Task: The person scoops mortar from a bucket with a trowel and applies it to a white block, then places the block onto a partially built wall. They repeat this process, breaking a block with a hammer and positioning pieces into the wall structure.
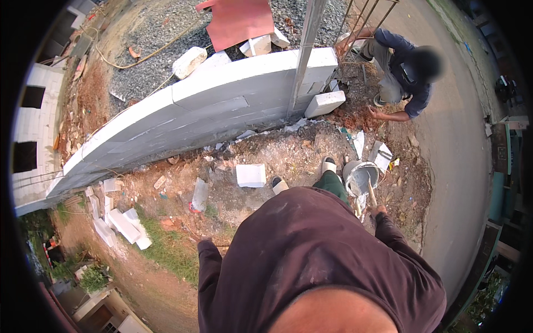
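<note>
My right hand (380, 210), at the end of a dark sleeve, is closed round a pale, stick-like handle (372, 195). The handle reaches up to the rim of a bucket (347, 172) holding grey, wet-looking mix; the tool's kind does not show. My left hand (201, 240) hangs low beside my body, mostly hidden by its sleeve, with its fingers too small to read. Between my feet and the wall, a white block (251, 175) lies on the dirt. A greyish block (200, 194) lies farther left.
A curved wall of pale blocks (222, 108) crosses ahead, with a metal upright (304, 61) against it. At its right end a person (397, 72) crouches by steel bars (369, 16). Several white blocks (123, 225) lie at left; gravel (147, 44) lies behind the wall, a road (461, 155) at right.
</note>
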A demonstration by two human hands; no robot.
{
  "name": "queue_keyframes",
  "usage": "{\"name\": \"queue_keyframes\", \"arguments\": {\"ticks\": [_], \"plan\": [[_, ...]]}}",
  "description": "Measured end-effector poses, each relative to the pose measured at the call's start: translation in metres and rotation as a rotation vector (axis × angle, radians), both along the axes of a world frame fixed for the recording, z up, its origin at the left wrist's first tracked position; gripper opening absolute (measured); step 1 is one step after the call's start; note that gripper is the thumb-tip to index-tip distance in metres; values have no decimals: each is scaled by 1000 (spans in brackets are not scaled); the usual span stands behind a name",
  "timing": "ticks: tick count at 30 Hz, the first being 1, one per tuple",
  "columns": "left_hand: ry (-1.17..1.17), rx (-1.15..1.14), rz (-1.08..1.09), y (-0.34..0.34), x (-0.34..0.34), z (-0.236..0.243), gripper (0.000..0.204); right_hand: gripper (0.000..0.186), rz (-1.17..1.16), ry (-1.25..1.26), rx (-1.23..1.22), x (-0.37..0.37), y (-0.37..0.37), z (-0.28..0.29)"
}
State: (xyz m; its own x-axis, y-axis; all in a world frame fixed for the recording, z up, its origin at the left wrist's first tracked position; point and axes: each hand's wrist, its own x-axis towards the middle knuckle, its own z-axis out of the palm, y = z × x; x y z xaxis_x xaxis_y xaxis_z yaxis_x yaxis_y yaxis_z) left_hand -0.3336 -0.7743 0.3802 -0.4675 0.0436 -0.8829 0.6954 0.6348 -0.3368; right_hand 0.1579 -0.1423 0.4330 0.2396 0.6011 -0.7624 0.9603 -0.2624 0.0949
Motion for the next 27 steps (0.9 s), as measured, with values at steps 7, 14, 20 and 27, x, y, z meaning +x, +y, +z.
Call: {"name": "queue_keyframes", "arguments": {"ticks": [7,14,20,27], "plan": [[337,1313,820,104,-27,10,29,58,17,261,42,-94,-24,27],[151,883,880,105,-22,33,40,62,63,176,31,-41,-67,-5],[175,673,842,29,25,30,40,65,78,101,-5,26,-90,-49],[114,970,738,46,21,14,40,59,-18,99,-51,84,-98,-41]]}}
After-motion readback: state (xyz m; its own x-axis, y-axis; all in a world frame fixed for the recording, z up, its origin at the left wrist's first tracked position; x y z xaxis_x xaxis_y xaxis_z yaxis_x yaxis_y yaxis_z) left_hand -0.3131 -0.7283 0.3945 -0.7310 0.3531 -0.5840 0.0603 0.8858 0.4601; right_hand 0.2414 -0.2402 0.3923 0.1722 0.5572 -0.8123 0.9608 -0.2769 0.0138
